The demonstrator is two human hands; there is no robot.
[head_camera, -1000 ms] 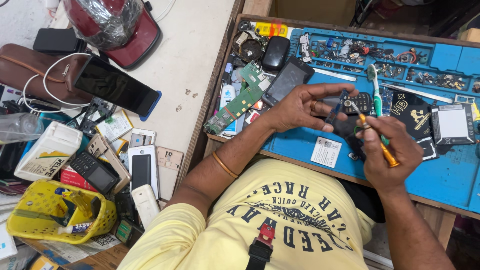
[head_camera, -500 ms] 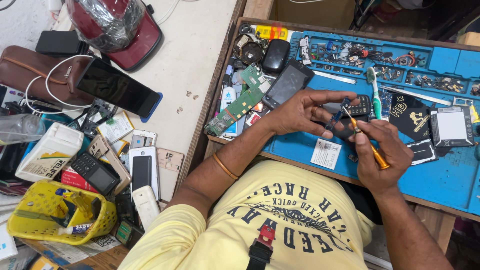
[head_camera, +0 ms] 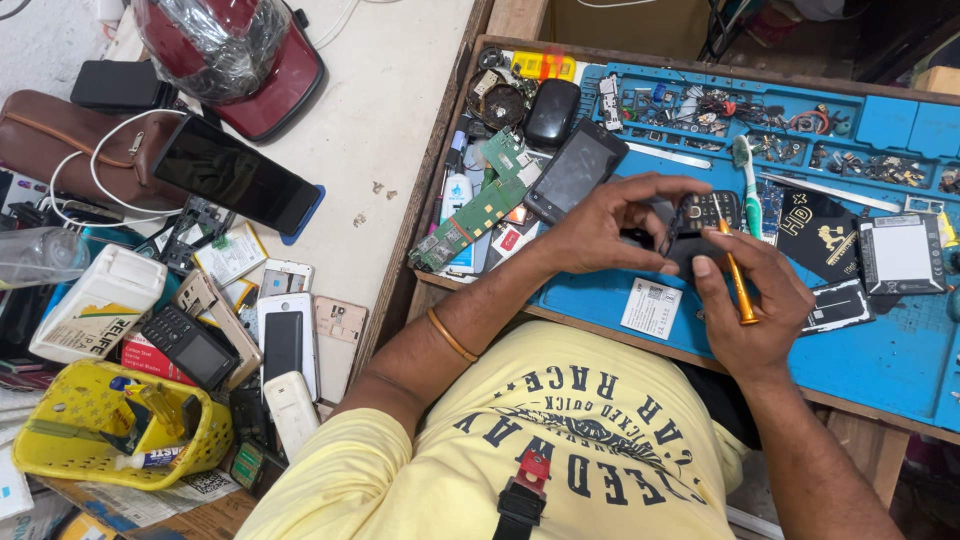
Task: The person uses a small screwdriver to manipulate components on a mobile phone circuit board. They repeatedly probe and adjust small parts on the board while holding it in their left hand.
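Fingers of left hand point(head_camera: 600, 232) pinch keypad phone point(head_camera: 700, 222) steady over blue mat point(head_camera: 880, 355); right hand point(head_camera: 750, 300) fingers pinch orange screwdriver point(head_camera: 735, 275) tip-down onto it.

The blue rubber mat point(head_camera: 880, 370) has bare room near the right hand point(head_camera: 745, 300). Far of it, a green toothbrush point(head_camera: 746, 185) and black battery point(head_camera: 902, 253) block the way. Left, the white worktop point(head_camera: 390, 90) lies open between the red cap point(head_camera: 235, 55) and green circuit board point(head_camera: 478, 213).

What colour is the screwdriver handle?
Orange, on the screwdriver in the right hand; head view.
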